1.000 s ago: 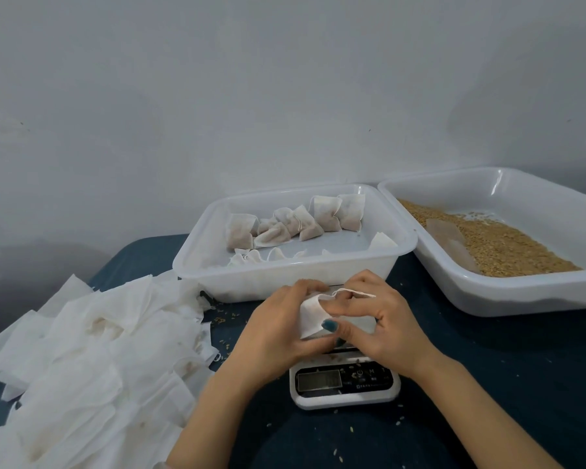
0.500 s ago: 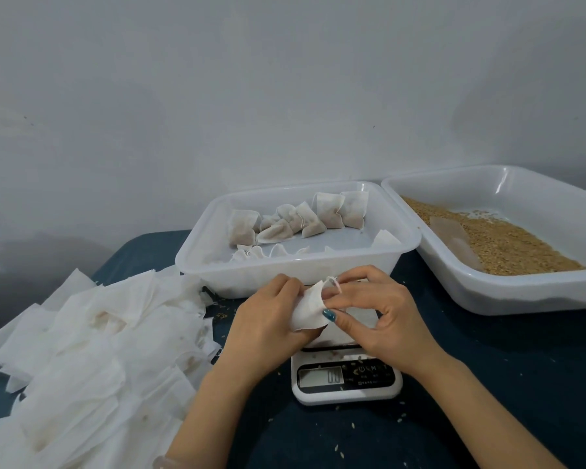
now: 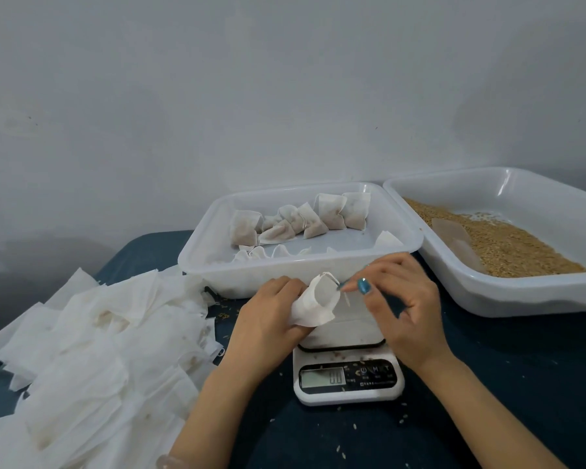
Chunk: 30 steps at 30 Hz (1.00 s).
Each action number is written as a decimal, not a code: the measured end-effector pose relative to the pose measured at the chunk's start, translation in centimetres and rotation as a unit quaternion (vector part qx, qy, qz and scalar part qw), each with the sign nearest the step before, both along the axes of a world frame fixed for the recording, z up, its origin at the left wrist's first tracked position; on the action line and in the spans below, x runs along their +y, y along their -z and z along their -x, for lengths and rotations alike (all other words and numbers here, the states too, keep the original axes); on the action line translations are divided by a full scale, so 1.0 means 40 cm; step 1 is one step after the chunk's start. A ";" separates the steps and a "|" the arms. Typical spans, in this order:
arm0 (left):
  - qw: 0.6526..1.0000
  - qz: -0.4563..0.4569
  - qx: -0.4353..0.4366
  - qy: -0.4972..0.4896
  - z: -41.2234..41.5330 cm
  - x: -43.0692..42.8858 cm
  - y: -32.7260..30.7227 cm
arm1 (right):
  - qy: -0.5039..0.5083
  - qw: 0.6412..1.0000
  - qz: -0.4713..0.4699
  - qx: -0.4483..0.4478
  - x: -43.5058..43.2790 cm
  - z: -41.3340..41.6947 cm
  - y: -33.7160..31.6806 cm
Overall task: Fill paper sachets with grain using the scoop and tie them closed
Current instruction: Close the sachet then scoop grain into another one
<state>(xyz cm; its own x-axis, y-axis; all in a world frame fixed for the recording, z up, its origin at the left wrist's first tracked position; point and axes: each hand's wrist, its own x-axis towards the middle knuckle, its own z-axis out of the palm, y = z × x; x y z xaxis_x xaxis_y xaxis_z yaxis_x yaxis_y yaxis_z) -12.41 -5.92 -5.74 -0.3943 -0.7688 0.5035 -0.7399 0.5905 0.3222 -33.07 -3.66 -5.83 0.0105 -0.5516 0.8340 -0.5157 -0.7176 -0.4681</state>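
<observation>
Right now your left hand (image 3: pixel 271 319) curls round a small white paper sachet (image 3: pixel 317 308), held over the white digital kitchen scale (image 3: pixel 347 380) on the dark blue counter (image 3: pixel 504 384). Your right hand (image 3: pixel 408 309) pinches the thin white drawstring (image 3: pixel 332 277) (at the sachet's mouth). Filled white sachets (image 3: pixel 318 220) lie in the white plastic tray (image 3: pixel 251 282) behind; brown grain (image 3: pixel 508 248) lies in the second white tray (image 3: pixel 521 299) beside it.

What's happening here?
A person is working one paper sachet above the scale. The left hand grips its body; the right hand pinches the drawstring at its open mouth. Other filled sachets lie in the middle tray, grain and a scoop in the right tray, empty sachets piled at left.
</observation>
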 end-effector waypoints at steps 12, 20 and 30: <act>0.997 -0.065 0.047 -0.009 0.012 -0.009 0.025 | 0.199 0.967 -0.095 0.126 -0.023 0.018 -0.020; 0.991 -0.095 0.089 -0.016 0.011 -0.016 0.028 | 0.383 0.873 -0.279 0.115 -0.085 0.151 -0.115; 0.989 -0.108 0.103 -0.019 0.012 -0.017 0.031 | 0.382 0.739 -0.513 0.210 -0.141 0.300 -0.143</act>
